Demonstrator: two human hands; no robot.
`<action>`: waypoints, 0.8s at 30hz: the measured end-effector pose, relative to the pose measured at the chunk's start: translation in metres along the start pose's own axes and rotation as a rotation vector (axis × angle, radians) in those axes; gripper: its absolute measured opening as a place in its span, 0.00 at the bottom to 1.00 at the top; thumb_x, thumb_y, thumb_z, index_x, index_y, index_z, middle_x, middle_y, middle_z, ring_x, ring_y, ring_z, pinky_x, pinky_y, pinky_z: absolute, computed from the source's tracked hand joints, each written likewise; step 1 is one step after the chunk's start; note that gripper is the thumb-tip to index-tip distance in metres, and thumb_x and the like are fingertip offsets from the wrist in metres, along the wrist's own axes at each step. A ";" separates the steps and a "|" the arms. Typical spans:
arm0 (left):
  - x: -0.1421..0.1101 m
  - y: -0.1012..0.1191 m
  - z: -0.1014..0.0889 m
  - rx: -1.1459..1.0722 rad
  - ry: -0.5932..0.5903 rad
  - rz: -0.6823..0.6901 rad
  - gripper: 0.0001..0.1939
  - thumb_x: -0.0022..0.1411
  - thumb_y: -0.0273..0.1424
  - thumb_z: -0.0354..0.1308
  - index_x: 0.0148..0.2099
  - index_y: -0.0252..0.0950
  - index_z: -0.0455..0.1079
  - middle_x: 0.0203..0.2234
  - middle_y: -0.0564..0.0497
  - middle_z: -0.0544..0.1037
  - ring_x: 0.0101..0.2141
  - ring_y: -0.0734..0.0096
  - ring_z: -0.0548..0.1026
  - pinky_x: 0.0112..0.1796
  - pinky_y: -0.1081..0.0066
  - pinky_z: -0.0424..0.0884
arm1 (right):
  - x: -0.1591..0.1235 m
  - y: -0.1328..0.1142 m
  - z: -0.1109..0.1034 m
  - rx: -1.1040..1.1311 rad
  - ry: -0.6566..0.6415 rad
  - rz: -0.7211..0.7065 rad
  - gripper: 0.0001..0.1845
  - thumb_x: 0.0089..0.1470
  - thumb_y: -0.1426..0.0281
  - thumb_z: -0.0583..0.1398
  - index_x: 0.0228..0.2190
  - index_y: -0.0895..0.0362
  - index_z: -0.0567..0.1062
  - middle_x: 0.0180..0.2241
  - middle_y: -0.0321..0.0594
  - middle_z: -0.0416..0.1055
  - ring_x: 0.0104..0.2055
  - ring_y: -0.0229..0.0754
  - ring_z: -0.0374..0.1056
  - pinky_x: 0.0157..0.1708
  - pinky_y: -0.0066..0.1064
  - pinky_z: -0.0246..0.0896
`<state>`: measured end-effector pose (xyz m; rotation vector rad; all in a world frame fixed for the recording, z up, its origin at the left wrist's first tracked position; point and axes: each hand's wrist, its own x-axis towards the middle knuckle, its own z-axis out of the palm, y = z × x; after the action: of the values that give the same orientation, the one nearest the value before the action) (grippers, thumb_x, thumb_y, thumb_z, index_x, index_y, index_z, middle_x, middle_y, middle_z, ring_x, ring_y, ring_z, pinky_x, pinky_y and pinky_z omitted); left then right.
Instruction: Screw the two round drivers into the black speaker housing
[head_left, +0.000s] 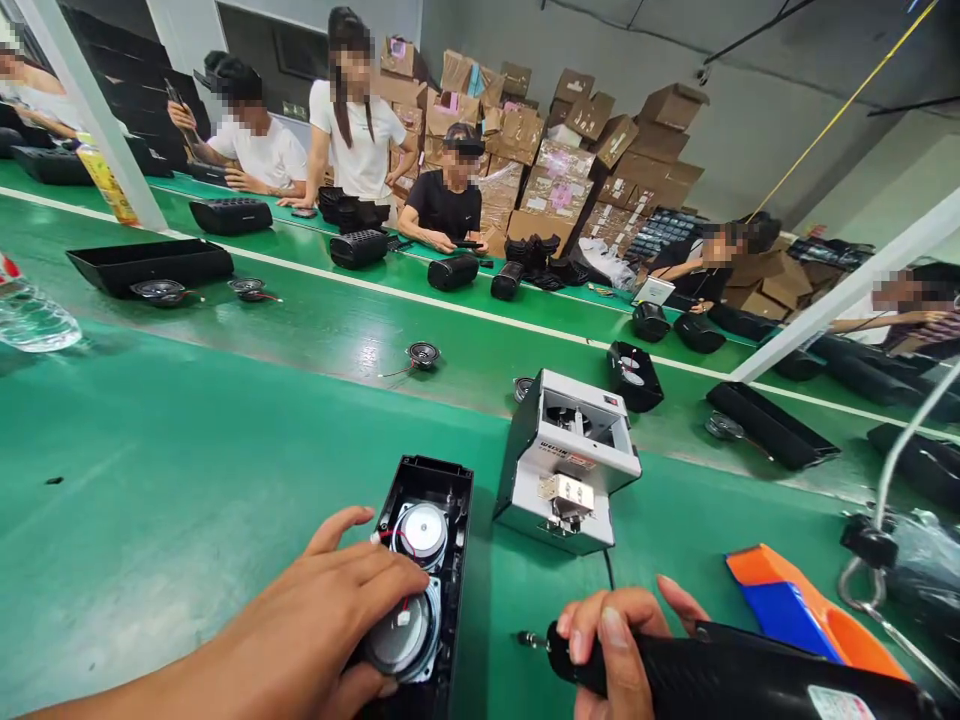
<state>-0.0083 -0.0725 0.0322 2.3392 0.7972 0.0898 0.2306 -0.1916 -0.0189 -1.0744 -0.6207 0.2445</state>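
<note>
A black speaker housing (461, 560) lies lengthwise in front of me, its inside facing up. In it sit two round speaker drivers with silver backs, an upper driver (421, 533) and a lower driver (409, 640), with thin red wires and small white plugs. My left hand (352, 590) reaches over the housing's left edge, thumb and fingers curved around the lower driver and covering part of it. To the right, my right hand (619, 640) grips a black electric screwdriver (697, 675). Its bit points left and is apart from the housing.
Beyond the housing stands a white-and-black screw feeder (570, 460). An orange-and-blue object (810, 610) lies at right, near a hanging cable with a metal hook (870, 590). A loose speaker (424, 355) and several housings rest on the green belt (337, 340). People sit across it.
</note>
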 end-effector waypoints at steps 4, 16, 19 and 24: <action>0.006 0.008 0.005 -0.003 -0.059 -0.037 0.28 0.50 0.17 0.65 0.51 0.47 0.79 0.50 0.55 0.89 0.54 0.53 0.87 0.79 0.37 0.50 | 0.001 -0.009 0.013 -0.040 0.011 0.001 0.29 0.76 0.66 0.70 0.70 0.43 0.67 0.26 0.23 0.71 0.27 0.42 0.66 0.35 0.34 0.70; 0.010 0.005 0.003 0.024 -0.022 0.008 0.34 0.44 0.16 0.60 0.52 0.49 0.79 0.49 0.56 0.90 0.52 0.54 0.88 0.79 0.41 0.53 | 0.017 0.000 0.011 -0.162 -0.168 -0.175 0.36 0.76 0.71 0.71 0.76 0.48 0.67 0.28 0.26 0.76 0.24 0.42 0.75 0.33 0.36 0.79; 0.013 0.006 0.004 0.005 -0.038 -0.004 0.33 0.45 0.17 0.61 0.52 0.49 0.79 0.51 0.54 0.90 0.54 0.52 0.87 0.80 0.35 0.50 | 0.026 -0.009 0.013 -0.205 -0.167 -0.192 0.35 0.75 0.70 0.72 0.74 0.48 0.67 0.28 0.26 0.77 0.25 0.42 0.76 0.34 0.36 0.80; 0.001 -0.037 0.040 0.053 0.046 0.094 0.41 0.47 0.21 0.65 0.63 0.55 0.80 0.61 0.53 0.89 0.60 0.43 0.86 0.72 0.41 0.72 | 0.063 -0.035 0.030 -0.138 -0.036 -0.346 0.38 0.70 0.72 0.71 0.73 0.48 0.64 0.28 0.22 0.75 0.24 0.42 0.69 0.30 0.34 0.76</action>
<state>-0.0167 -0.0725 -0.0221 2.4322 0.7196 0.1659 0.2602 -0.1553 0.0442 -1.0761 -0.8529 -0.0809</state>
